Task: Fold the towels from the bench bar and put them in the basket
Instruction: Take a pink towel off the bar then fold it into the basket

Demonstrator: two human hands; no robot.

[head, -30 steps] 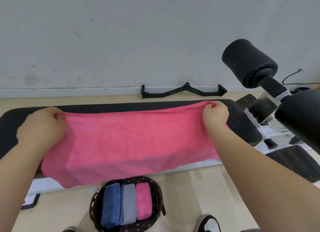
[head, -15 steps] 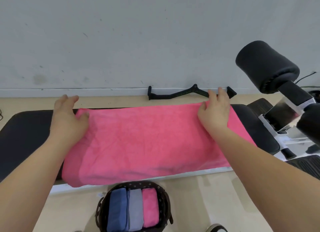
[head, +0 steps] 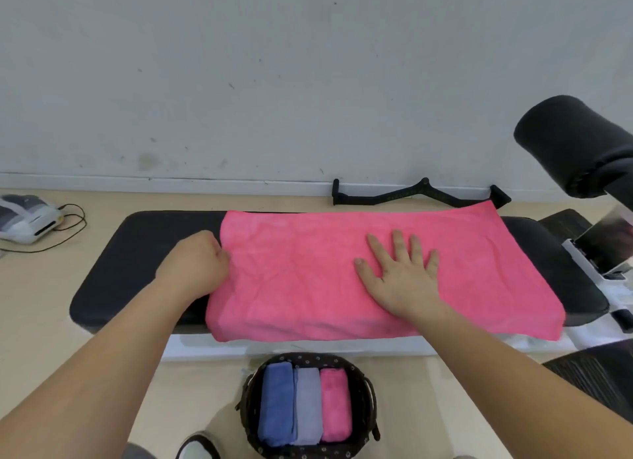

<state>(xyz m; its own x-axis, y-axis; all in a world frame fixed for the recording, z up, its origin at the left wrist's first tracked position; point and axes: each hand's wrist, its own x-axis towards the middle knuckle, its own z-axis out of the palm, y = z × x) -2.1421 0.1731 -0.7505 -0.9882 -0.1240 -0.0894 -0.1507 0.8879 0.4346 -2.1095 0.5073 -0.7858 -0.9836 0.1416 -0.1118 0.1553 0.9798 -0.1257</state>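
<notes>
A pink towel [head: 308,273] lies spread flat across the black bench pad [head: 137,263], its front edge hanging slightly over the pad's near side. My left hand [head: 198,263] has curled fingers at the towel's left edge and pinches it. My right hand [head: 400,273] lies flat with spread fingers on the towel's middle right. Below the bench, a dark round basket [head: 250,393] stands on the floor with a folded blue towel [head: 275,404], a grey one [head: 308,405] and a pink one [head: 334,404] side by side.
A black padded roller [head: 568,140] of the bench juts in at the upper right. A black cable-handle bar [head: 418,195] lies on the floor by the wall. A white device with cords [head: 27,219] sits at far left. My shoe [head: 197,446] is beside the basket.
The towel went from held stretched in the air to lying flat on the bench. Both hands let go of the far corners; the right now presses the middle, the left moved to the left edge.
</notes>
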